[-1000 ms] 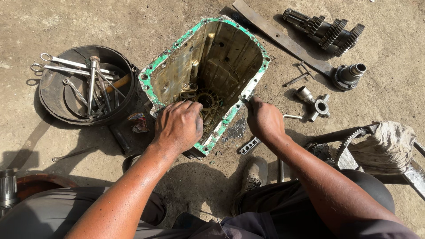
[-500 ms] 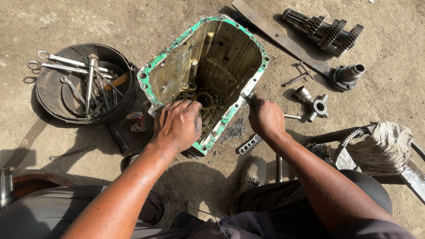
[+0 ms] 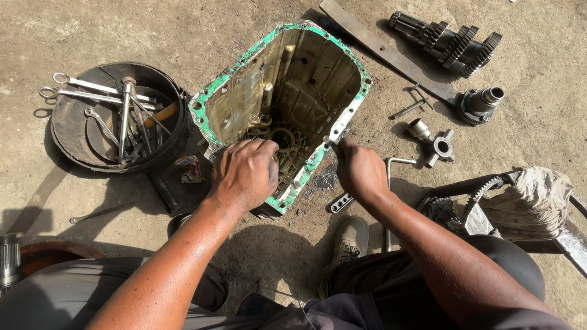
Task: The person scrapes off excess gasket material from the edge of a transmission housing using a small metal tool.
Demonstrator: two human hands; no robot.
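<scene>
An open metal gearbox housing (image 3: 244,91) with a green-stained flange stands on the dirt ground in the middle of the head view. My left hand (image 3: 246,172) rests on its near rim, fingers curled down into the cavity over a gear and bearing seat (image 3: 287,143). My right hand (image 3: 359,168) is closed at the housing's right flange, gripping a small thin tool whose tip (image 3: 327,144) touches the flange edge. Most of that tool is hidden in the fist.
A round black tub (image 3: 73,146) of spanners sits left. A gear shaft (image 3: 449,43), a flat bar (image 3: 385,52), a flanged hub (image 3: 480,104), a cross joint (image 3: 435,146) and an L-shaped wrench (image 3: 388,195) lie right. A rag (image 3: 529,201) covers parts at right.
The view has shifted slightly. My right hand has moved a little along the right flange with the tool. My left hand stays on the near rim.
</scene>
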